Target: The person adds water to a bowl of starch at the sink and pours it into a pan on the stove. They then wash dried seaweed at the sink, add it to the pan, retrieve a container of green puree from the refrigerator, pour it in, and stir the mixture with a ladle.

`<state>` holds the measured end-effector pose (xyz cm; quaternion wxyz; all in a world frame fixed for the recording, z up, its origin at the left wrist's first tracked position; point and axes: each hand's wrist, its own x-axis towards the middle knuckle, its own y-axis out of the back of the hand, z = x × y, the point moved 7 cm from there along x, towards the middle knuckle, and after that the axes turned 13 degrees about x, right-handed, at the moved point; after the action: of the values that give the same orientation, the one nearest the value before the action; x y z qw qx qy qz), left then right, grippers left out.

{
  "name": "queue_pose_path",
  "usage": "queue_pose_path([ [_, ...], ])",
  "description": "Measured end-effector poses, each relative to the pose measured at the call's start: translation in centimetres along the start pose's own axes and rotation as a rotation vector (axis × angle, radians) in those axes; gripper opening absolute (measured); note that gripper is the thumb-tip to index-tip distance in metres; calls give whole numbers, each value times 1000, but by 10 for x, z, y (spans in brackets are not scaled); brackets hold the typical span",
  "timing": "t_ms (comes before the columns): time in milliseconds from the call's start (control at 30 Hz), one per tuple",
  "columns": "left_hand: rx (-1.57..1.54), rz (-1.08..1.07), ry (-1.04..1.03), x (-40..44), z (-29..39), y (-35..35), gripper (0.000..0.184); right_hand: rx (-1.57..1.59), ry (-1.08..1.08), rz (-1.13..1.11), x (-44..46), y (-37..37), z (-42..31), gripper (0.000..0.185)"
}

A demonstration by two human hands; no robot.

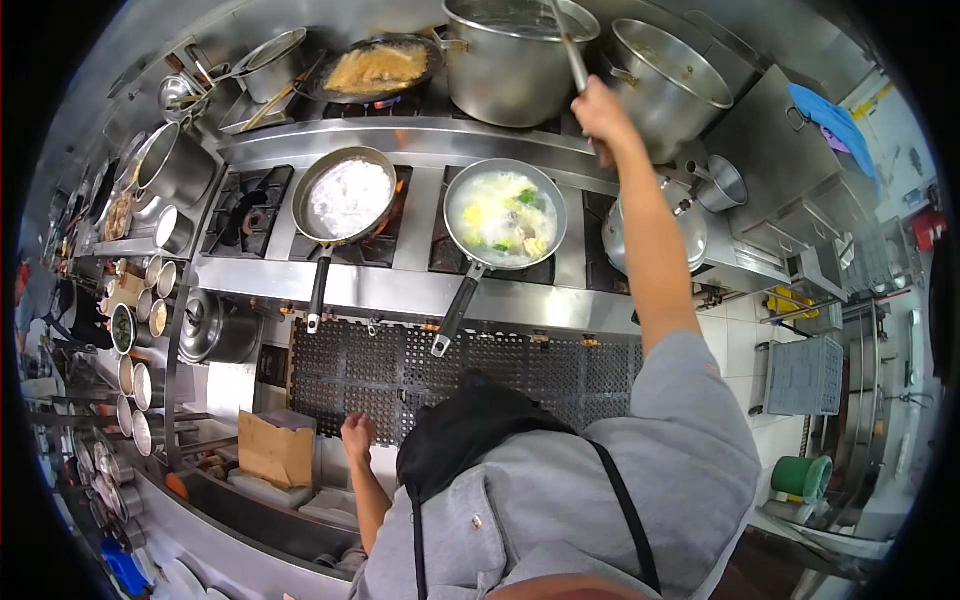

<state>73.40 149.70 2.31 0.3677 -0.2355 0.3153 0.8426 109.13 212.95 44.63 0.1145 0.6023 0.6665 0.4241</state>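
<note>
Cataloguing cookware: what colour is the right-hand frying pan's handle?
Mostly black: the pan handle, best seen in the head view.

The head camera looks forward and down over the stove [418, 225]

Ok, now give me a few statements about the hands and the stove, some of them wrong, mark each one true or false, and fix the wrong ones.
1. The right hand grips a long-handled tool. True.
2. The left hand grips a pan. False: it is apart from both pans, with nothing visible in it.
3. The pan with green and yellow pieces sits right of the pan with white contents. True.
4. Both pan handles point toward the back. False: they point to the front of the stove.
5. A green bucket shows at the lower right. True.
</note>
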Motion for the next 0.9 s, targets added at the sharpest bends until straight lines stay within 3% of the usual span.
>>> queue_pose_path([
  [33, 44, -37, -58, 4, 21, -7, 21, -54, -37, 24, -6, -16, 22, 26],
  [67, 50, -61, -144, 16, 36, -16, 20, 184, -306, -87, -35, -17, 5, 32],
  [100, 59, -87, -224, 25, 50, -25, 20, 181, -320, -97, -42, -20, 12, 32],
  [167, 61, -144, -311, 8, 112, -47, 24, 62, -82, 65, -46, -11, 9, 36],
  [233, 111, -185, -442, 7, 149, -68, 29, 195, -207, 45, -92, 2, -21, 36],
  [300, 148, -301, -506, -5, 182, -90, 32, 576, -235, 87, -144, -4, -10, 34],
  [367, 65, -383, -437, -26, 212, -112, 32, 793, -315, -73, -203, -12, -3, 31],
  [467, 125, -500, -423, -52, 248, -140, 33, 778, -400, -139, -282, -10, 0, 31],
  [533, 211, -581, -412, -54, 259, -161, 34, 456, -614, -291, -320, -7, 14, 32],
  [567, 215, -592, -399, -53, 262, -170, 34, 451, -631, -294, -332, -11, 30, 32],
  [633, 231, -630, -403, -56, 272, -193, 33, -31, -275, -245, -342, -15, 52, 31],
  [667, 159, -716, -297, -62, 275, -203, 31, -102, -404, -288, -346, -18, 61, 29],
  [767, 220, -752, -262, -60, 276, -215, 31, -237, -460, -350, -356, -26, 72, 30],
  [800, 231, -760, -254, -59, 276, -216, 32, -195, -326, -334, -365, -37, 90, 27],
  [833, 233, -764, -246, -61, 277, -215, 32, -197, -333, -340, -367, -36, 83, 27],
  [900, 233, -785, -237, -64, 280, -212, 30, 531, -871, -471, -388, -54, 62, 25],
])
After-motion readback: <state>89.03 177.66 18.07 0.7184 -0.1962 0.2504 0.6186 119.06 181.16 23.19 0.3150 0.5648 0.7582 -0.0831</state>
